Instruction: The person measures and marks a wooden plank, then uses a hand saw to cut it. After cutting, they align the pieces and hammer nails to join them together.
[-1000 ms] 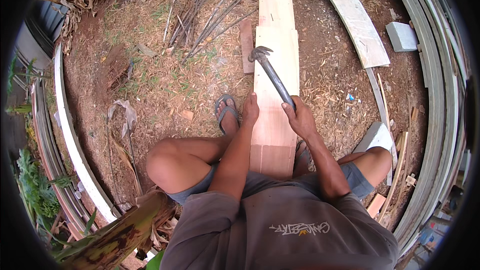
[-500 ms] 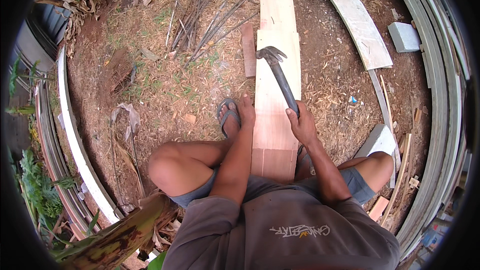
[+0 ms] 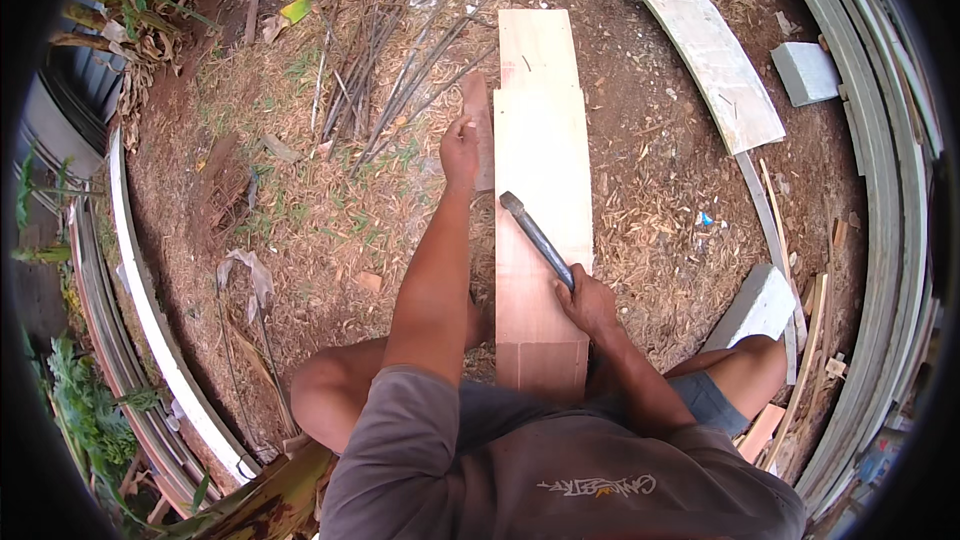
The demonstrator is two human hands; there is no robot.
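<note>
A long, pale wooden board [image 3: 542, 155] made of overlapping lengths stretches away from between my legs. Over its near part, my right hand [image 3: 588, 302] grips the dark handle of a claw hammer [image 3: 538, 237], whose head points far left. My left hand [image 3: 459, 152] is stretched forward on the left of the board, its fingers closed. Whatever it pinches, if anything, is too small to make out. Just beyond and beside this hand lies a short reddish-brown plank [image 3: 482, 145], partly covered by it.
Thin sticks [image 3: 405, 80] lie in a heap at the far left. A whitish plank [image 3: 700, 35] and a pale block [image 3: 806, 73] are on the far right. Another block [image 3: 755, 305] sits near my right knee. Stacked boards [image 3: 885, 190] line the right side.
My left hand has gone forward from near my foot to beside the brown plank, its fingers now closed. The hammer has come lower and nearer to me, its head turned.
</note>
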